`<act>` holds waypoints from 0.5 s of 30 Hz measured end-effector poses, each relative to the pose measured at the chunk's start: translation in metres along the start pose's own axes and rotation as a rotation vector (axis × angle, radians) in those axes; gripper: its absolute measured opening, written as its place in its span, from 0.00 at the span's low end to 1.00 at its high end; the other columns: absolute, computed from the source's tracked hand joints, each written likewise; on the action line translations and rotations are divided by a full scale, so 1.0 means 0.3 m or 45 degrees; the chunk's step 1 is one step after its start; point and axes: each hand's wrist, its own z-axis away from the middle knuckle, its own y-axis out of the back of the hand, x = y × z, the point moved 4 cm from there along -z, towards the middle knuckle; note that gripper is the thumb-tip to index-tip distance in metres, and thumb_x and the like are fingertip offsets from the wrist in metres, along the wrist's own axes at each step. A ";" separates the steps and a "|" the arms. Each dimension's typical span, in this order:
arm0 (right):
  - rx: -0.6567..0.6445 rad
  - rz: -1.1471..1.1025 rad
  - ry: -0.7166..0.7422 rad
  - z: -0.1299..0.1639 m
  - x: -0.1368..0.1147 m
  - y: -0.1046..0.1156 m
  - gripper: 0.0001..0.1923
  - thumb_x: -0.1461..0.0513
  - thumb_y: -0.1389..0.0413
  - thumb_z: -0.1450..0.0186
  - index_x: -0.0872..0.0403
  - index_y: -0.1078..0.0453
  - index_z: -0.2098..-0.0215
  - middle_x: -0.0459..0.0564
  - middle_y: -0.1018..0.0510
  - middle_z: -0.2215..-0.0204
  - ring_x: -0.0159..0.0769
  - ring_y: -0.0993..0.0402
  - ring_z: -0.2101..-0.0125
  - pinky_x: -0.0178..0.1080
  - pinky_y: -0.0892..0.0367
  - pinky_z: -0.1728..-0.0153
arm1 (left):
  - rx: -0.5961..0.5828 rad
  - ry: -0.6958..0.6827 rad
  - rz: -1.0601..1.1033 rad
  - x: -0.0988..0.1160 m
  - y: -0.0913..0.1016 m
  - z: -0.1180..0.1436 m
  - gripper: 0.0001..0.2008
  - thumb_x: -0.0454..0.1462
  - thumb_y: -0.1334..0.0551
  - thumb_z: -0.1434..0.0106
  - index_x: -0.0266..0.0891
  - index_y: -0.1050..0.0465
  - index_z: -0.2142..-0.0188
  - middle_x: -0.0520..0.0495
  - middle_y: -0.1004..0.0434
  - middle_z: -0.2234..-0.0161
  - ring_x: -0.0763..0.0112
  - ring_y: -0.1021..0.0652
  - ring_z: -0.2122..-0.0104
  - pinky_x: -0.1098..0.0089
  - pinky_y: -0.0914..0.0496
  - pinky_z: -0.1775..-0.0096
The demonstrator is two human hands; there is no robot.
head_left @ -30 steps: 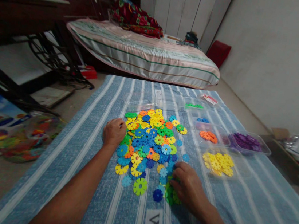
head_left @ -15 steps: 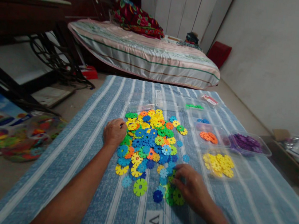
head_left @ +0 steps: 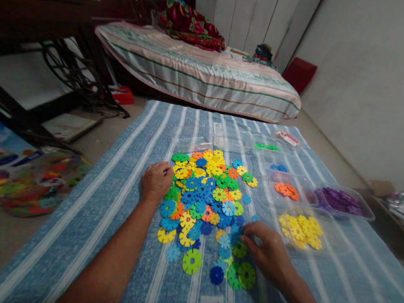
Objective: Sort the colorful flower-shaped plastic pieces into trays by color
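Plastic discs [head_left: 205,196], notched and many-coloured, lie in a heap on our blue striped cloth [head_left: 111,219], spread over the floor. Our left hand [head_left: 156,181] rests curled at the heap's left edge, touching the discs; we cannot tell whether it holds one. Our right hand [head_left: 266,252] lies at the heap's near right edge, its fingers narrowed on a green disc [head_left: 239,249]. More green discs [head_left: 246,275] lie just beside it. Right of the heap stand clear trays: yellow discs [head_left: 301,230], orange discs [head_left: 286,190], purple discs [head_left: 340,199]. Beyond the cloth: a bed [head_left: 204,75].
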 end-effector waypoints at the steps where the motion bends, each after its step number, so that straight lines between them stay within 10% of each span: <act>1: 0.017 0.000 -0.001 -0.006 0.001 -0.003 0.06 0.60 0.46 0.34 0.50 0.32 0.69 0.49 0.21 0.68 0.39 0.24 0.65 0.41 0.30 0.63 | -0.003 0.008 0.006 -0.003 -0.001 0.000 0.11 0.37 0.45 0.39 0.41 0.24 0.69 0.42 0.18 0.55 0.57 0.21 0.53 0.60 0.30 0.48; 15: 0.093 -0.070 0.032 -0.101 -0.023 -0.029 0.08 0.59 0.45 0.33 0.50 0.31 0.70 0.49 0.21 0.69 0.38 0.23 0.67 0.38 0.29 0.65 | 0.058 0.015 0.132 -0.038 -0.008 0.004 0.11 0.38 0.44 0.39 0.42 0.22 0.69 0.43 0.17 0.53 0.58 0.21 0.51 0.59 0.29 0.45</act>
